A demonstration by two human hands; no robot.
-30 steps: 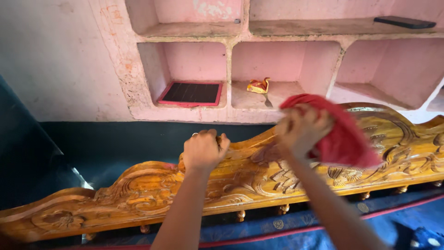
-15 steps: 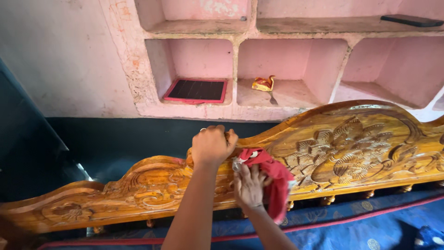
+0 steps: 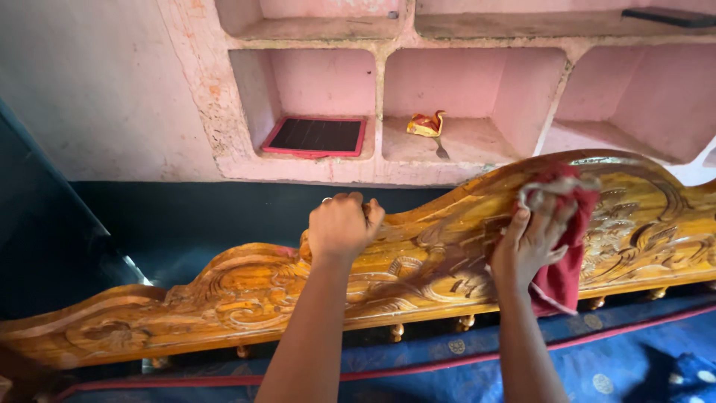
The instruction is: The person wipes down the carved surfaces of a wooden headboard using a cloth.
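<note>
Wall (image 3: 97, 97), plastered and pale pink, fills the upper part of the view and carries a grid of recessed niches (image 3: 477, 97). Below it, a carved wooden headboard (image 3: 246, 291) in glossy golden-brown runs from the lower left corner up to the right edge, its top edge scalloped and its face covered with floral relief. A blue patterned bed covering (image 3: 619, 366) with a red stripe lies under the headboard's lower edge. A red-framed dark slate (image 3: 316, 136) lies flat in the left middle niche; a small red and yellow wrapper (image 3: 425, 124) sits in the centre niche, and a dark flat object (image 3: 667, 16) rests on the upper right shelf. The right hand (image 3: 526, 242) presses a red cloth (image 3: 563, 239) against the carved face near the headboard's raised right section, fingers spread and partly curled over the bunched fabric, gripping it. The left hand (image 3: 341, 224) is closed in a fist over the headboard's top edge near its middle, clamping the rail.
</note>
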